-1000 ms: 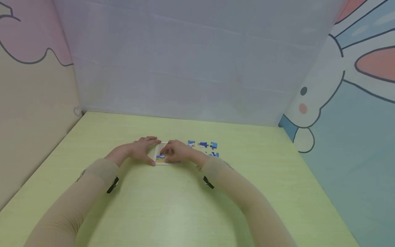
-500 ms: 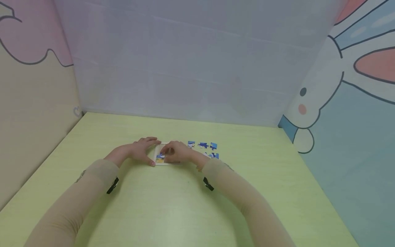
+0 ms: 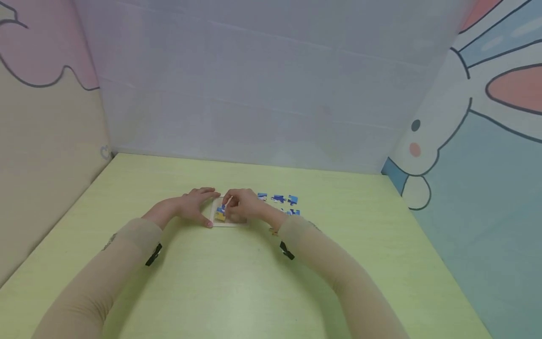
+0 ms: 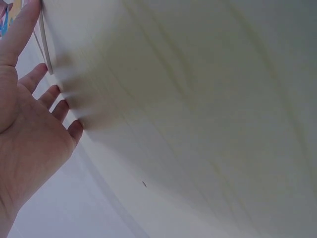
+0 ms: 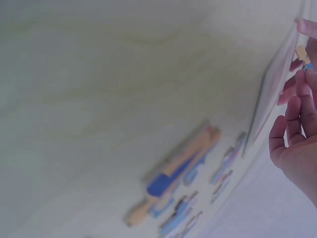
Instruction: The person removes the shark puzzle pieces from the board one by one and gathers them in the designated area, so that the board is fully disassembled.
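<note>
My right hand (image 3: 244, 205) pinches a blue-and-yellow jigsaw piece (image 3: 220, 213) between thumb and fingertips. The piece is tilted over the left part of a shallow, white-rimmed puzzle frame (image 3: 230, 225). In the right wrist view, the jigsaw piece (image 5: 303, 55) stands off the frame's surface (image 5: 270, 89) at the fingertips. My left hand (image 3: 192, 205) spreads along the frame's left side, thumb at the near corner and fingertips at the far one. Seen from the left wrist, that hand's fingers (image 4: 48, 96) rest on the table beside the frame's edge. The right hand covers much of the frame's right side.
Several loose jigsaw pieces (image 3: 278, 198) lie right of the frame, some partly hidden behind the right forearm. A yellowish piece (image 3: 273, 231) shows beneath that forearm. The pale table (image 3: 254, 282) meets a grey-white back wall (image 3: 254, 94) and painted side panels.
The jigsaw piece lay flat in the frame's near left corner; now it is raised and tilted in the right hand's pinch. The right hand shifted slightly upward and away. The left hand stayed put.
</note>
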`<action>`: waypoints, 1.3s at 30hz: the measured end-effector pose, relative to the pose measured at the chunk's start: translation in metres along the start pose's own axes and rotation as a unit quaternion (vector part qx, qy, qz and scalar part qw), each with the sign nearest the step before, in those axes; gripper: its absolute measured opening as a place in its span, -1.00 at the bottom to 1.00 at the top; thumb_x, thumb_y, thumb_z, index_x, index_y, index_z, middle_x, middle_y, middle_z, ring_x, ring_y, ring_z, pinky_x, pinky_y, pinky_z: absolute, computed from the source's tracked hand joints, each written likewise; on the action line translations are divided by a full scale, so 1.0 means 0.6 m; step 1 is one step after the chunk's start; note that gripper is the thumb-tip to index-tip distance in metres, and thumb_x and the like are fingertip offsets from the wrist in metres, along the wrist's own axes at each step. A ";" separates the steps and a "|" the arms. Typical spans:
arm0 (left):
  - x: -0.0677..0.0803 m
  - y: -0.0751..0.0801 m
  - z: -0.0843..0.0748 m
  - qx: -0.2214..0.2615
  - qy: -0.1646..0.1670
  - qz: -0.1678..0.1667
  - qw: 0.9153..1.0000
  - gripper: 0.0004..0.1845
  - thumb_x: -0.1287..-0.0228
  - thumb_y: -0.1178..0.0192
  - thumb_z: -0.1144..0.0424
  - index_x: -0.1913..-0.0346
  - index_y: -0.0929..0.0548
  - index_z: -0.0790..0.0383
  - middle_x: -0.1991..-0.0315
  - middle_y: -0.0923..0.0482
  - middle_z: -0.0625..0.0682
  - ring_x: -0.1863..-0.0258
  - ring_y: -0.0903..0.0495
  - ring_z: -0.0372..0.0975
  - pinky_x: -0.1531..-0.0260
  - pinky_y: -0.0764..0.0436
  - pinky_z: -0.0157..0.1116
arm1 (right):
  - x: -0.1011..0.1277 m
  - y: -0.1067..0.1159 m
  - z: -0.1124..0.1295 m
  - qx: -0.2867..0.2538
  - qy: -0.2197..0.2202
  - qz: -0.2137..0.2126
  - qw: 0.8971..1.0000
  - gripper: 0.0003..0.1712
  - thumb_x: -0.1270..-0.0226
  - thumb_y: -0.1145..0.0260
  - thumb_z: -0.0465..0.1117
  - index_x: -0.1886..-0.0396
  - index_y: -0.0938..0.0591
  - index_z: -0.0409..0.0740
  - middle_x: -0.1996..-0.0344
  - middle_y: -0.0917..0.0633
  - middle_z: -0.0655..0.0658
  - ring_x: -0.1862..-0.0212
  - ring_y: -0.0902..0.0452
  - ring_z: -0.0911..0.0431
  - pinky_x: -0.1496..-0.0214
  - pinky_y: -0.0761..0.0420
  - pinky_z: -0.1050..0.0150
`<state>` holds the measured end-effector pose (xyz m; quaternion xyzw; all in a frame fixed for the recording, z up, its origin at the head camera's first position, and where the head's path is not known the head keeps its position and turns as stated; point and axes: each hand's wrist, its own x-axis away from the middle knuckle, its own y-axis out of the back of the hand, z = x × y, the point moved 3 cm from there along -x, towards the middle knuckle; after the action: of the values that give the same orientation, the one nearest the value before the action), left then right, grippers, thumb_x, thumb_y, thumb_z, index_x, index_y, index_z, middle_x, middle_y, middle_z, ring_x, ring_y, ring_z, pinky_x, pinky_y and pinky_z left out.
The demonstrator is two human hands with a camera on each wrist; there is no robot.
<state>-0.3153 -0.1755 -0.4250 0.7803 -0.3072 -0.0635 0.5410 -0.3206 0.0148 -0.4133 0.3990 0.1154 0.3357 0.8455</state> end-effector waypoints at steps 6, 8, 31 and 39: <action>0.001 0.001 -0.001 -0.008 -0.004 0.001 1.000 0.07 0.06 -0.35 -0.25 -0.45 -0.12 0.15 -0.47 0.08 0.24 -0.37 0.06 0.32 -0.13 -0.03 0.43 | 0.013 0.020 0.007 0.005 0.013 -0.001 1.000 -0.82 -0.25 -0.32 -0.20 0.15 -0.59 -0.02 0.34 -0.73 0.04 0.26 -0.60 0.28 0.22 -0.53 0.45; 0.002 0.003 -0.002 -0.009 -0.003 0.002 1.000 0.08 0.07 -0.35 -0.25 -0.45 -0.11 0.16 -0.47 0.08 0.24 -0.37 0.06 0.33 -0.13 -0.04 0.43 | 0.019 0.025 0.007 0.004 0.015 0.005 1.000 -0.81 -0.26 -0.32 -0.21 0.13 -0.59 -0.03 0.34 -0.73 0.04 0.27 -0.59 0.27 0.23 -0.54 0.44; 0.011 0.010 -0.009 -0.003 -0.010 0.000 1.000 0.04 0.05 -0.39 -0.15 -0.44 -0.14 0.22 -0.46 0.06 0.28 -0.37 0.05 0.34 -0.14 -0.05 0.42 | 0.114 0.069 -0.021 0.013 0.034 0.051 0.998 -0.84 -0.25 -0.32 -0.25 0.17 -0.64 -0.01 0.40 -0.70 0.09 0.35 -0.53 0.23 0.29 -0.51 0.39; 0.011 0.009 -0.003 0.003 -0.010 0.003 1.000 0.06 0.05 -0.39 -0.16 -0.45 -0.11 0.20 -0.47 0.09 0.27 -0.37 0.09 0.35 -0.13 0.00 0.44 | 0.130 0.068 -0.050 0.025 0.030 0.057 0.998 -0.84 -0.24 -0.34 -0.24 0.17 -0.65 -0.01 0.40 -0.68 0.12 0.33 -0.54 0.25 0.27 -0.55 0.39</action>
<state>-0.3112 -0.1787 -0.4178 0.7802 -0.3149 -0.0688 0.5362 -0.2958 0.1027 -0.3964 0.4157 0.1261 0.3924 0.8107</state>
